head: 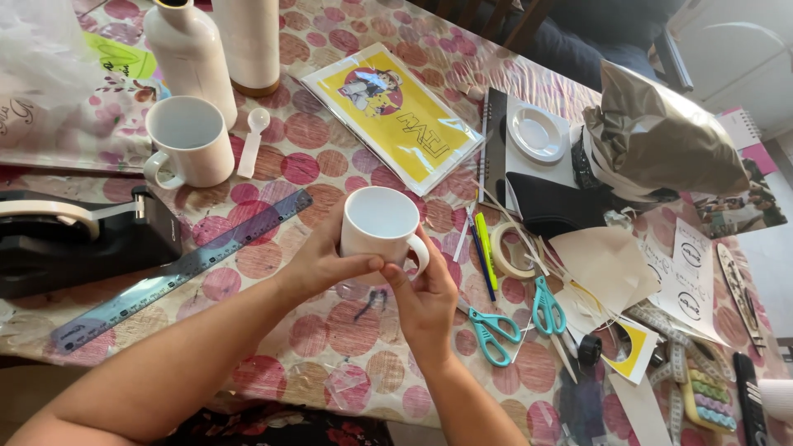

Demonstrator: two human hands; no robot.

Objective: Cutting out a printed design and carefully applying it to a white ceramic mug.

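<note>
Both hands grasp a plain white ceramic mug [382,230] just above the dotted counter [330,347], left hand [318,263] wrapping its side, right hand [425,289] pinching near the handle; a steady, level hold seems best for working on its surface.

1. Bright, even daylight over the worktop [330,347]; seems to come from far right.
2. Shadows soft & short, e.g. under the scissors [496,330].
3. Glare on the yellow plastic sleeve [392,116] & white bottle [188,49].
4. Centre sharp; far left bag [41,49] washed out, edges slightly stretched by wide lens.
</note>
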